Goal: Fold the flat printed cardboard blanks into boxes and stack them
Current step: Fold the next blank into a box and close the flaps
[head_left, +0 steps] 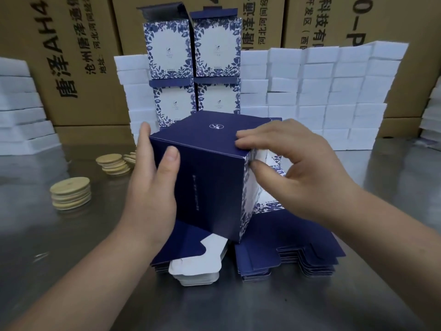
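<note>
Table: we work at a shiny metal table point(71, 235), with brown printed cartons point(78, 56) walling off the back.
Left hand: our left hand point(152, 194) grips the dark blue box point(210, 177), thumb flat on its near face and fingers curled round its left edge.
Right hand: our right hand point(303, 173) pinches the box's top right corner, fingers on the lid and thumb on the flowered side.
Box: we hold it tilted over the pile of flat blanks point(286, 259), which lies beneath it and to its right.
Behind the box: folded boxes point(193, 68) stand stacked two wide, flanked by white stacks point(322, 96).
Left of the box: piles of pale round discs point(70, 193) sit well apart from it.
</note>
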